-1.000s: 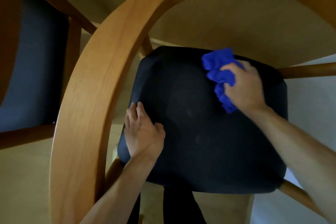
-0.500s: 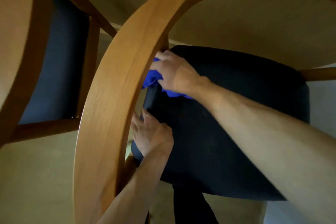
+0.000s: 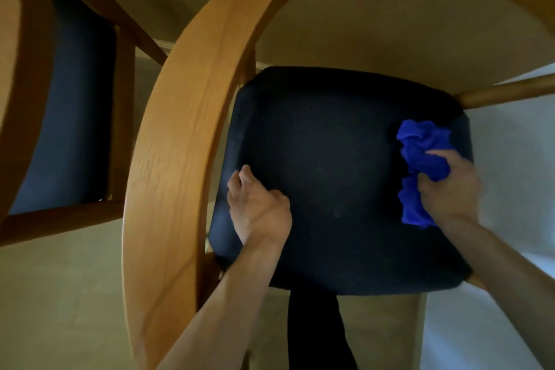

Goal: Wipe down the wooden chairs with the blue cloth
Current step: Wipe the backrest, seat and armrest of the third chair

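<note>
I am looking down on the wooden chair (image 3: 168, 177), its dark seat (image 3: 339, 177) bearing my left hand (image 3: 259, 210) lying flat, fingers relaxed, while my right hand (image 3: 450, 192) is clutching the blue cloth (image 3: 420, 156) near the seat's right edge.

We see the second chair (image 3: 75, 105) cut off at the left edge, our right hand (image 3: 447, 189) motion-blurred over part of the blue cloth (image 3: 420, 153), our left hand (image 3: 258, 210) fingertips hidden past the seat's edge
</note>
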The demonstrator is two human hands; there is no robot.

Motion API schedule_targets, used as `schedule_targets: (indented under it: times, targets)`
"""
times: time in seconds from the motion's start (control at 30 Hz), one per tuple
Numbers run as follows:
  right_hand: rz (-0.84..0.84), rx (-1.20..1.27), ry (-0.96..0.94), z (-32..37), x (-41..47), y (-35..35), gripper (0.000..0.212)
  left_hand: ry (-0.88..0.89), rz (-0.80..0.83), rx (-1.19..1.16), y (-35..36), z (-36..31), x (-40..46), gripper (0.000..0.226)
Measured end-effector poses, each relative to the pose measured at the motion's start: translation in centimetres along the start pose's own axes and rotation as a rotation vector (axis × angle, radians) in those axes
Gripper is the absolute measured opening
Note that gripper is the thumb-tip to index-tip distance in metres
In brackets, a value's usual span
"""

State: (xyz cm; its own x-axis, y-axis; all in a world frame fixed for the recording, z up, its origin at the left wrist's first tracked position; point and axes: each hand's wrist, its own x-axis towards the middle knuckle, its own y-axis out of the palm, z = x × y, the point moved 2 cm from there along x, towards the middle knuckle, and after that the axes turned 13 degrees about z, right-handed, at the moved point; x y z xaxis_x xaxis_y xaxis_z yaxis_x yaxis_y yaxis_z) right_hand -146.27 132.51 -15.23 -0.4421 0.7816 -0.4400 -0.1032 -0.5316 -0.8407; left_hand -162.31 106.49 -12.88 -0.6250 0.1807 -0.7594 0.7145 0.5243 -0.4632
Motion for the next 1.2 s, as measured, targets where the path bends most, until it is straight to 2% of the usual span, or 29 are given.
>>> schedule_targets:
  times: [0.07,0.1,0.17,0.27,0.37,0.43,0.5,0.57,0.63,0.7,0.77,0.83,0.9,1.0,1.07,1.13,1.2]
  targets:
    - [-0.078,0.101,0.087,2.5,-1.1,2.0,0.03,-0.018,-0.011,-0.036,0.0,0.1,-0.3,0.059]
    - [-0.088,0.127,0.061,4.8,-1.8,3.1,0.029,-0.033,-0.029,-0.052,-0.2,0.3,-0.3,0.055]
    - [-0.004,0.143,-0.143,10.0,-3.8,6.0,0.032,-0.042,-0.078,-0.081,-0.9,0.8,-0.6,0.049]
    - [0.295,0.011,-0.538,17.4,-7.9,11.0,0.038,-0.036,-0.154,-0.212,-1.4,2.0,-1.3,0.046]
    - [0.476,-0.1,-0.757,19.8,-9.5,12.4,0.036,-0.057,-0.25,-0.386,-1.8,2.8,-2.2,0.036]
    - [0.492,-0.069,-0.775,17.6,-8.3,10.9,0.042,-0.13,-0.306,-0.403,-2.2,3.4,-1.9,0.045]
    - [0.452,-0.083,-0.726,12.7,-7.1,8.4,0.045,-0.117,-0.202,-0.334,-1.8,3.3,-1.8,0.053]
    - [0.338,-0.077,-0.598,5.1,-5.8,5.1,0.044,-0.071,-0.112,-0.149,-1.2,3.1,-2.0,0.053]
    - [0.211,-0.107,-0.425,-3.1,-5.5,1.5,0.04,-0.021,-0.081,0.039,-0.4,3.0,-2.0,0.056]
    - [0.147,-0.069,-0.254,-8.4,-6.2,-0.4,0.035,0.065,-0.056,0.194,0.2,3.0,-2.0,0.06]
    - [0.056,0.006,-0.128,-9.5,-6.8,0.4,0.033,0.13,-0.032,0.275,0.8,3.0,-2.0,0.062]
    - [-0.06,0.096,0.013,-6.8,-7.6,2.5,0.037,0.149,-0.028,0.305,1.1,3.5,-2.3,0.063]
    - [-0.07,0.157,-0.059,-1.6,-9.5,5.6,0.042,0.136,-0.06,0.288,0.9,4.0,-2.6,0.061]
    - [0.197,0.096,-0.38,7.5,-13.4,10.6,0.048,0.089,-0.118,0.252,0.1,5.0,-2.5,0.059]
    - [0.362,0.054,-0.533,11.2,-15.2,12.6,0.05,0.09,-0.126,0.235,0.0,5.7,-2.7,0.06]
    - [0.47,0.02,-0.617,11.8,-14.8,12.6,0.05,0.069,-0.128,0.205,-0.1,6.3,-2.9,0.061]
    - [0.462,0.032,-0.633,9.6,-13.1,10.8,0.049,0.057,-0.13,0.197,0.1,6.7,-3.0,0.06]
